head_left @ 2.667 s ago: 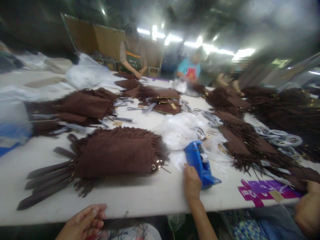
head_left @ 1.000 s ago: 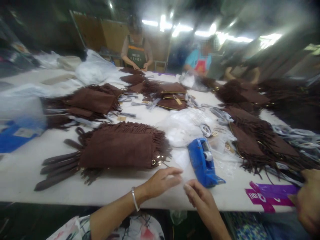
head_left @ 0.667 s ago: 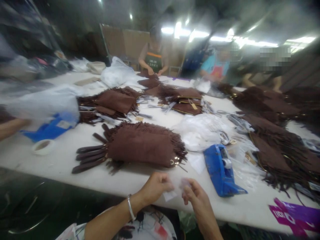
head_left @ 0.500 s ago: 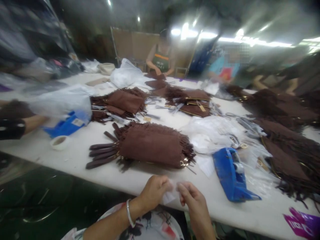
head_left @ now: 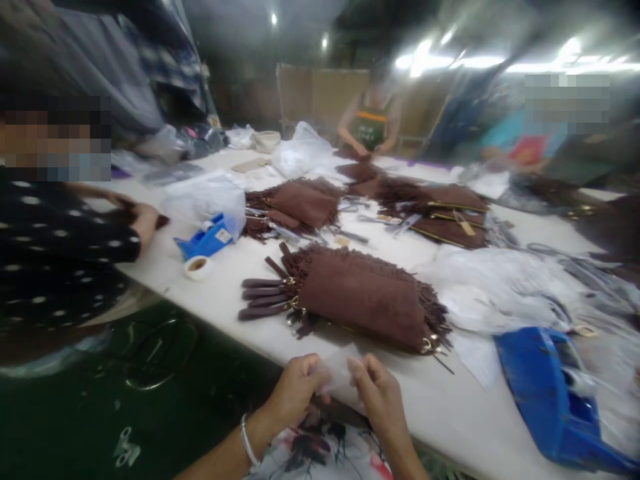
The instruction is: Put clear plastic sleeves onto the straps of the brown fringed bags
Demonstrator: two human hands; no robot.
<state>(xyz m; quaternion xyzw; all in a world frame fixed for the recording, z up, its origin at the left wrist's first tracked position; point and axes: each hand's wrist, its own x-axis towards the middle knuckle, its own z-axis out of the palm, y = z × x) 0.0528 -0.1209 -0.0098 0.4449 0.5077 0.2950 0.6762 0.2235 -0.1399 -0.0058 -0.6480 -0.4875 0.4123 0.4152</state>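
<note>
Between my two hands is a small sheet of thin white translucent paper (head_left: 341,368), gripped at both sides just over the table's near edge. My left hand (head_left: 296,390), with a silver bangle on its wrist, pinches one side. Pinching the other side is my right hand (head_left: 376,393). Just beyond them lies a stack of brown fringed suede bags (head_left: 360,297), its strap ends pointing left and gold rings showing at the corners. Neither hand touches the stack.
A blue tape dispenser (head_left: 543,393) stands at the right, beside crumpled clear plastic (head_left: 480,283). Another blue dispenser (head_left: 213,237) and a tape roll (head_left: 197,267) sit left. More brown bags (head_left: 305,200) lie farther back. A co-worker in polka dots (head_left: 55,247) handles something brown.
My view has swung left, bringing the co-worker at the left into sight. My hands have drawn slightly apart, and more of the white paper shows between them.
</note>
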